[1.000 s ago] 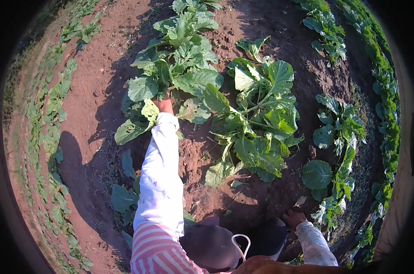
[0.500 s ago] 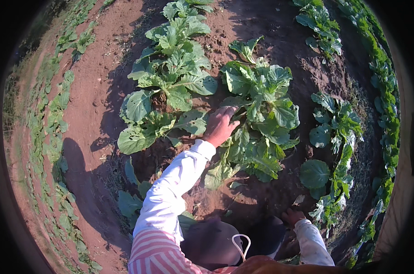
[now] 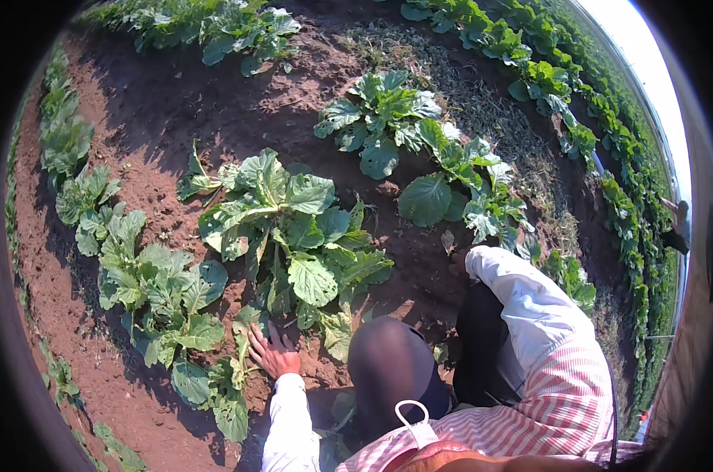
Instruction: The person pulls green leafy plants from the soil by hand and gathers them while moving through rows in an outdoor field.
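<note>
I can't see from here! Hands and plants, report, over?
Left hand open, fingers spread on soil under the big leafy plant. Right hand mostly hidden past the white sleeve. Leaves crowd the left hand.

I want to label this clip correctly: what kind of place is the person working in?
Most likely an open vegetable field or farm plot. Broad-leaved green plants grow in rows from bare reddish-brown soil, more planted rows run along the edge, and the left hand rests among low leaves.
</note>
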The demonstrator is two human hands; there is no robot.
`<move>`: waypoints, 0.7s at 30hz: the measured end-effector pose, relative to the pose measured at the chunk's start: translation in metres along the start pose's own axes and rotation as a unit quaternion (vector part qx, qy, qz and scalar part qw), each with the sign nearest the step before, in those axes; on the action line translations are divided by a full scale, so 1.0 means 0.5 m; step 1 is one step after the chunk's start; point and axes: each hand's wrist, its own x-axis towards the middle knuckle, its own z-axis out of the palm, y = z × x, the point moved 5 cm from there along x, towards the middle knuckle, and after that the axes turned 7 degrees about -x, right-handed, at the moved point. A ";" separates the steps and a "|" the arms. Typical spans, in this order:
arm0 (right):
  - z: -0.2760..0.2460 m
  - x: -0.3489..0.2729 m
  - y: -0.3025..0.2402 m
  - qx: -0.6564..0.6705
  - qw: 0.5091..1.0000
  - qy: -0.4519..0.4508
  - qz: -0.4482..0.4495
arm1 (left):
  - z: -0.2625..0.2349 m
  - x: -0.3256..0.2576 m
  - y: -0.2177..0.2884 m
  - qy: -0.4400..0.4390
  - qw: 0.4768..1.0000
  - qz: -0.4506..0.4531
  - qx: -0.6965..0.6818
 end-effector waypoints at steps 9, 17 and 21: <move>-0.151 -0.062 0.062 0.322 0.855 0.375 0.155 | 0.051 0.003 -0.024 0.007 0.995 0.017 0.101; -0.342 0.003 0.139 0.257 0.724 0.538 0.345 | 0.062 0.001 -0.026 0.001 0.983 0.035 0.182; -0.350 0.021 0.248 0.204 0.804 0.329 0.451 | 0.069 0.007 -0.025 -0.014 0.983 0.023 0.184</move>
